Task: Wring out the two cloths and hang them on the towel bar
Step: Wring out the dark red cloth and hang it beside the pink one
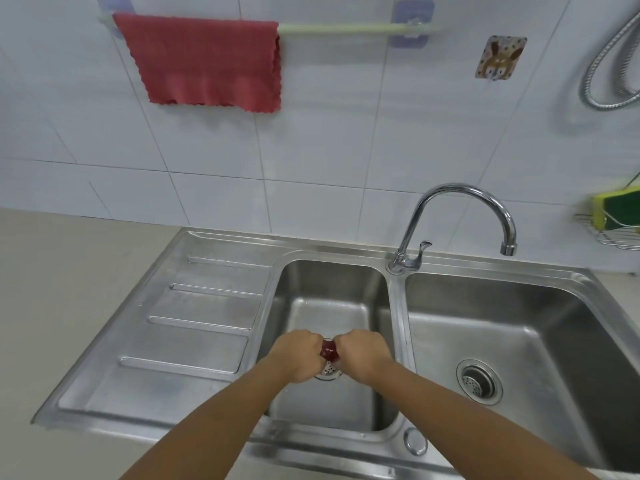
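One red cloth [207,62] hangs spread over the left half of the pale green towel bar [346,28] on the tiled wall. A second, dark red wet cloth [329,349] is bunched tight between my two fists above the small middle sink basin [329,282]. My left hand [298,355] grips its left end and my right hand [363,355] its right end, knuckles almost touching. Only a small knot of the cloth shows between them; the rest is hidden inside my fists. The basin drain [327,370] lies right below.
A chrome tap [460,216] arches over the large right basin [519,341]. A ribbed draining board [194,323] lies left of the small basin. A wire rack with a yellow-green sponge [616,209] hangs at the right edge, a shower hose [609,67] above it.
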`<control>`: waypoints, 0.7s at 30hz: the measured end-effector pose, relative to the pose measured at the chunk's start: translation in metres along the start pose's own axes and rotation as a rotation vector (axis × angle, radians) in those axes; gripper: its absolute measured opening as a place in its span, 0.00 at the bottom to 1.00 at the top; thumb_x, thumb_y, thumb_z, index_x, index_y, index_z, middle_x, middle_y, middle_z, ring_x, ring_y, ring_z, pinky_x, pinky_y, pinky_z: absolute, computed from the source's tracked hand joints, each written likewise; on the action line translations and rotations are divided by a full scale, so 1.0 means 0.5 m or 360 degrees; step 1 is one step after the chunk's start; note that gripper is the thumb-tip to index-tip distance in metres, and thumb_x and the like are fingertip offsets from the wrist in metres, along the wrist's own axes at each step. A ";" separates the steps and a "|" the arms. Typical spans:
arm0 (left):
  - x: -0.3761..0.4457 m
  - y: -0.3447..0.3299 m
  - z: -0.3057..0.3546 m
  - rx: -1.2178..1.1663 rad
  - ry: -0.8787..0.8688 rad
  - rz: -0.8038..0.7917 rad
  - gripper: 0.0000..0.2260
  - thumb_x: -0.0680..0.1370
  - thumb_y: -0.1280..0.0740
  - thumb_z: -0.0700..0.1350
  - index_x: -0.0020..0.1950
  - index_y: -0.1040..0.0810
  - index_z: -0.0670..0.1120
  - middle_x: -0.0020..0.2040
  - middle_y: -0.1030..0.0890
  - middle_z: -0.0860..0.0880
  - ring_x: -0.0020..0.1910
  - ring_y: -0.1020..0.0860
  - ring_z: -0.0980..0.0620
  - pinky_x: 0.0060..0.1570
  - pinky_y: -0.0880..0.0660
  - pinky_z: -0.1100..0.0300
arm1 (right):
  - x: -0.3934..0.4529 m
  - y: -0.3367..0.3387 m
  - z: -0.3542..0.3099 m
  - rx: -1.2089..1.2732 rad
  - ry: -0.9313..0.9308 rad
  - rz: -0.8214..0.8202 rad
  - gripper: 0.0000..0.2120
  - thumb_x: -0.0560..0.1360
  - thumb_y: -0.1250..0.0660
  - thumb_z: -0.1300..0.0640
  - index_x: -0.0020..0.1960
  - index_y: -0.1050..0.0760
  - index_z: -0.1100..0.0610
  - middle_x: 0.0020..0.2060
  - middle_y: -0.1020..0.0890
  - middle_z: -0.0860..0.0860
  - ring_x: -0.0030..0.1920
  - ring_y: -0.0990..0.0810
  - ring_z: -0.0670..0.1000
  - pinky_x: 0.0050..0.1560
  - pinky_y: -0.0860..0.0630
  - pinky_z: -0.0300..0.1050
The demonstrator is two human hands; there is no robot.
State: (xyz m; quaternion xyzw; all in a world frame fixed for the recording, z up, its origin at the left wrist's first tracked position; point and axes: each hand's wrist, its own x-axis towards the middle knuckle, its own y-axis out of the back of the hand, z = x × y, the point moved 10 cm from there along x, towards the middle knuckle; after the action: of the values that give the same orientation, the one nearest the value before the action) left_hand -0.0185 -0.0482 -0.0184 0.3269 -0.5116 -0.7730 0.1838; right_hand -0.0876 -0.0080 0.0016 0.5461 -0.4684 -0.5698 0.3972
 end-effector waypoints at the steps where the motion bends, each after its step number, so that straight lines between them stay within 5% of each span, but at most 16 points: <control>1: 0.005 -0.014 -0.009 -0.0172 0.0080 -0.0091 0.08 0.72 0.40 0.47 0.34 0.28 0.46 0.33 0.24 0.48 0.33 0.28 0.48 0.34 0.30 0.56 | 0.005 0.000 -0.002 -0.0069 0.0033 0.0022 0.12 0.76 0.40 0.49 0.45 0.24 0.56 0.40 0.17 0.54 0.34 0.27 0.55 0.34 0.33 0.43; 5: 0.013 -0.056 -0.024 -0.0655 0.0212 -0.0394 0.08 0.65 0.39 0.44 0.26 0.32 0.47 0.25 0.30 0.50 0.29 0.32 0.49 0.31 0.37 0.57 | 0.019 -0.016 -0.006 -0.0201 0.0093 0.0042 0.10 0.77 0.40 0.53 0.47 0.23 0.57 0.40 0.18 0.54 0.33 0.27 0.55 0.34 0.32 0.46; 9: 0.015 -0.059 -0.041 -0.0490 0.0200 -0.0325 0.06 0.70 0.38 0.50 0.35 0.28 0.48 0.32 0.25 0.51 0.32 0.28 0.49 0.36 0.30 0.56 | 0.030 -0.023 -0.007 -0.0196 0.0088 0.0039 0.07 0.75 0.39 0.57 0.52 0.26 0.58 0.42 0.18 0.55 0.34 0.27 0.55 0.34 0.31 0.46; 12: 0.011 -0.039 -0.052 -0.0168 0.0172 -0.0123 0.10 0.73 0.37 0.52 0.51 0.26 0.50 0.42 0.20 0.50 0.40 0.21 0.50 0.45 0.22 0.54 | 0.031 -0.019 0.000 -0.0031 0.0050 0.0047 0.12 0.74 0.36 0.55 0.56 0.30 0.57 0.45 0.20 0.55 0.38 0.26 0.54 0.36 0.30 0.47; 16: 0.001 -0.025 -0.066 -0.0224 0.0192 0.0138 0.15 0.74 0.34 0.49 0.60 0.29 0.49 0.52 0.21 0.50 0.48 0.21 0.50 0.48 0.22 0.53 | 0.035 -0.033 0.022 0.0284 -0.0085 -0.0094 0.16 0.70 0.32 0.52 0.55 0.28 0.54 0.46 0.21 0.52 0.44 0.21 0.53 0.41 0.25 0.47; 21: -0.041 0.032 -0.055 -0.0133 0.0093 0.0817 0.18 0.75 0.31 0.48 0.63 0.28 0.49 0.56 0.23 0.52 0.53 0.23 0.52 0.52 0.25 0.59 | 0.021 -0.065 0.028 0.1321 -0.0333 -0.0641 0.10 0.67 0.28 0.55 0.44 0.25 0.56 0.32 0.25 0.50 0.30 0.26 0.47 0.31 0.28 0.41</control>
State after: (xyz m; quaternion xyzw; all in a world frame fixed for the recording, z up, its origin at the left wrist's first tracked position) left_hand 0.0145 -0.0607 -0.0045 0.2007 -0.5400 -0.7118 0.4018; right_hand -0.1005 -0.0087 -0.0329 0.6783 -0.5788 -0.4521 -0.0226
